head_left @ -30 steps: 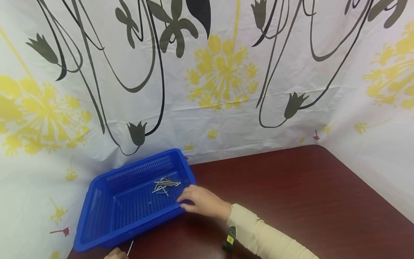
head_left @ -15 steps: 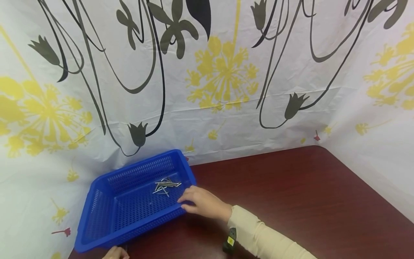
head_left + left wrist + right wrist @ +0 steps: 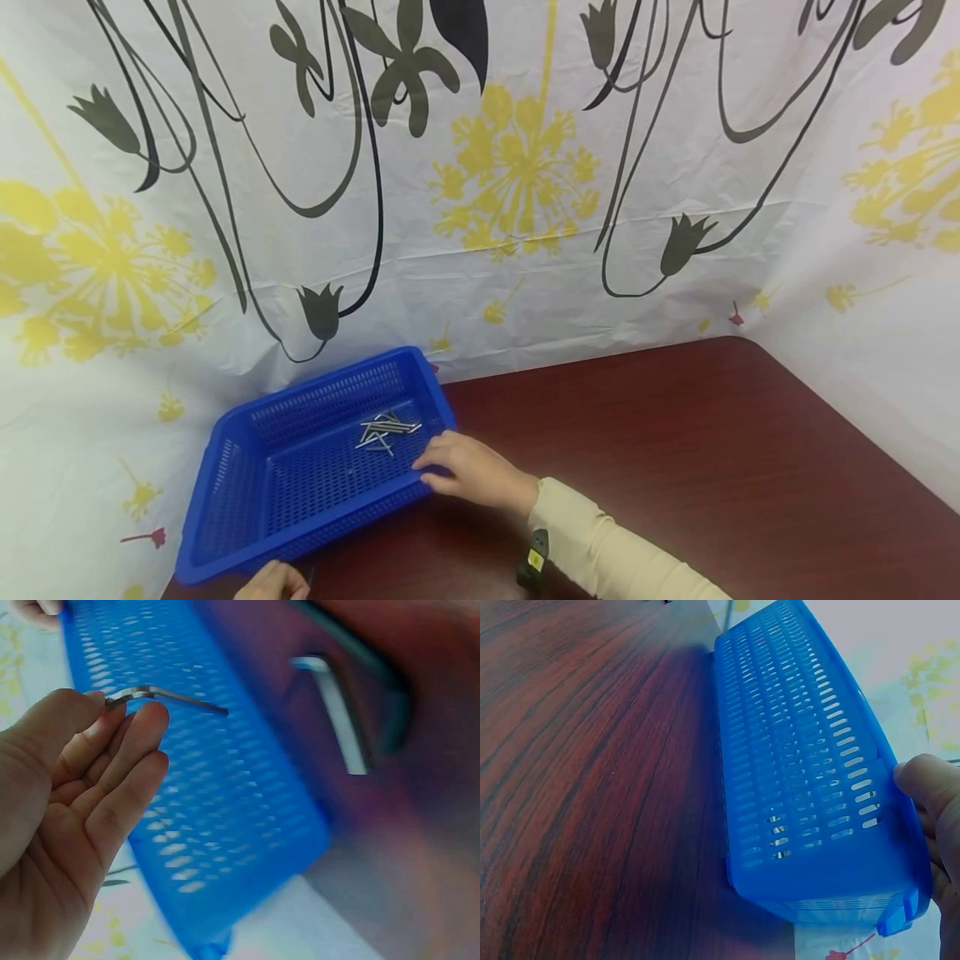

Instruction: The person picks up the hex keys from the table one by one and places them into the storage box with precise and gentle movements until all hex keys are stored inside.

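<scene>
At the bottom edge of the head view, my left hand (image 3: 273,582) is close to the front side of the blue plastic basket (image 3: 352,508). The left wrist view shows its thumb and index finger pinching a small bent metal hex key (image 3: 184,697), whose free end points away from the palm. The other fingers are half bent. My right hand (image 3: 472,471) holds the basket's rim at the front right, with the thumb (image 3: 919,780) on the rim in the right wrist view. Inside the basket, several metal hex keys (image 3: 386,427) lie in a loose pile.
Another L-shaped hex key (image 3: 337,712) and a dark curved piece (image 3: 386,675) appear beyond the basket, blurred, in the left wrist view. The dark red wooden table (image 3: 660,450) extends to the right. A patterned white sheet (image 3: 517,317) hangs behind it.
The left hand has come slightly further into the head view. The thin metal shaft sticking up from it a second ago is now barely visible there. The right hand keeps its place.
</scene>
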The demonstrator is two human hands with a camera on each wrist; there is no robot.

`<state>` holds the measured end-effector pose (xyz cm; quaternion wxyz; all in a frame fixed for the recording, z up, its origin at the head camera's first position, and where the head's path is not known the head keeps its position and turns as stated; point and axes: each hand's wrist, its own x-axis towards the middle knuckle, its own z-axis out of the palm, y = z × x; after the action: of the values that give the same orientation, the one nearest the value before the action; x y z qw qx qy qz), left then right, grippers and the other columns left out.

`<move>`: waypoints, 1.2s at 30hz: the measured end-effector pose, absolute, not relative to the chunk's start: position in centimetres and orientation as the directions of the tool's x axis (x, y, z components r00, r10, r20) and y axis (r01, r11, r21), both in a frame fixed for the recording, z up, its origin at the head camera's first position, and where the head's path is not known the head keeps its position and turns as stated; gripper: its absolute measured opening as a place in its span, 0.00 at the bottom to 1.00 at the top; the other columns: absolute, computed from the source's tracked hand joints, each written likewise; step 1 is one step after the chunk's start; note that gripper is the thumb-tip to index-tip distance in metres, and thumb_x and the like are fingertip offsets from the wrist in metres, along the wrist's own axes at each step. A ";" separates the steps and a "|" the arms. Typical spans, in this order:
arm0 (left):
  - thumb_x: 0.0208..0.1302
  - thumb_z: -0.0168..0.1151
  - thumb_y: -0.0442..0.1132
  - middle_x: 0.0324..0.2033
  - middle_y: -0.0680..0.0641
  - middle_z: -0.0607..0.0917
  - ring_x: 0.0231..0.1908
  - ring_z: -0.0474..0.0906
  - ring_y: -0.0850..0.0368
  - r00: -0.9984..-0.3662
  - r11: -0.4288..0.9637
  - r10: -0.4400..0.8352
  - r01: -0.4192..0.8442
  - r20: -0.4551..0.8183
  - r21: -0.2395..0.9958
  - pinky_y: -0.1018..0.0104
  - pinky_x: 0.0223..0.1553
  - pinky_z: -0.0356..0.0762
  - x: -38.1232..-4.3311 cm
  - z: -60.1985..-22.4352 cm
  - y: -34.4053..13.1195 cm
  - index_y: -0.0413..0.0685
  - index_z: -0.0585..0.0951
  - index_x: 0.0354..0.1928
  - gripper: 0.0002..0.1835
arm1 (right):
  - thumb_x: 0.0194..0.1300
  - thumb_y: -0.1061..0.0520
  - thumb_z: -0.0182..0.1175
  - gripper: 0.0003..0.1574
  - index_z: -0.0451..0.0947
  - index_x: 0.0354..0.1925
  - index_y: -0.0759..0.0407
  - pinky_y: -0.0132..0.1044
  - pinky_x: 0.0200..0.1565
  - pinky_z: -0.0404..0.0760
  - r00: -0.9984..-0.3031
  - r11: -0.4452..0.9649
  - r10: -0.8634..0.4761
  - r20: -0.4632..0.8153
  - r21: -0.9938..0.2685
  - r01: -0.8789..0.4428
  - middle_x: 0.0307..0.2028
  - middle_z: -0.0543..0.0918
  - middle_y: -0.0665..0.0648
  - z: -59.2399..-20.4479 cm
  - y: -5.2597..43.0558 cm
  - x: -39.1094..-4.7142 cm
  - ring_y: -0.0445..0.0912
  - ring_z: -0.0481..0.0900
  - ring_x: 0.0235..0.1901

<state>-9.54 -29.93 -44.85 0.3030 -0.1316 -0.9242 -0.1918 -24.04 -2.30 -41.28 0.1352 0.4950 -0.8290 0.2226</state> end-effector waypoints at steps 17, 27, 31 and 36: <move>0.53 0.66 0.30 0.25 0.63 0.68 0.24 0.67 0.74 -0.733 0.784 0.432 0.593 0.526 0.181 0.73 0.18 0.68 -11.0 -37.4 -29.7 0.52 0.71 0.27 0.13 | 0.65 0.52 0.57 0.13 0.82 0.44 0.54 0.23 0.46 0.69 -0.490 0.410 -0.756 0.434 -0.270 -0.871 0.38 0.80 0.46 -41.4 -2.2 -23.9 0.37 0.72 0.40; 0.51 0.65 0.27 0.24 0.63 0.70 0.24 0.69 0.73 -0.746 0.822 0.400 0.549 0.532 0.151 0.74 0.22 0.71 -12.5 -34.6 -29.0 0.52 0.72 0.25 0.13 | 0.65 0.52 0.57 0.13 0.82 0.44 0.53 0.23 0.46 0.69 -0.491 0.413 -0.752 0.439 -0.267 -0.871 0.38 0.80 0.46 -41.5 -2.0 -23.9 0.37 0.72 0.40; 0.45 0.66 0.22 0.24 0.62 0.70 0.24 0.69 0.72 -0.771 0.841 0.387 0.520 0.506 0.150 0.72 0.22 0.72 -13.6 -33.7 -28.7 0.52 0.72 0.24 0.17 | 0.65 0.52 0.57 0.13 0.82 0.44 0.53 0.23 0.45 0.69 -0.491 0.412 -0.751 0.443 -0.267 -0.871 0.38 0.80 0.46 -41.5 -2.0 -23.9 0.37 0.72 0.40; 0.50 0.65 0.25 0.23 0.59 0.71 0.23 0.65 0.71 -0.814 0.854 0.383 0.493 0.437 0.170 0.72 0.21 0.69 -15.2 -32.6 -28.6 0.49 0.73 0.24 0.13 | 0.65 0.52 0.57 0.13 0.82 0.44 0.53 0.22 0.45 0.69 -0.486 0.409 -0.748 0.451 -0.263 -0.874 0.38 0.80 0.45 -41.5 -2.0 -23.9 0.37 0.72 0.40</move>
<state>-15.22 -28.59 -32.63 0.1977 -0.2323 -0.9422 -0.1387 -23.93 -2.00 -41.49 0.1324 0.4892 -0.8290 0.2366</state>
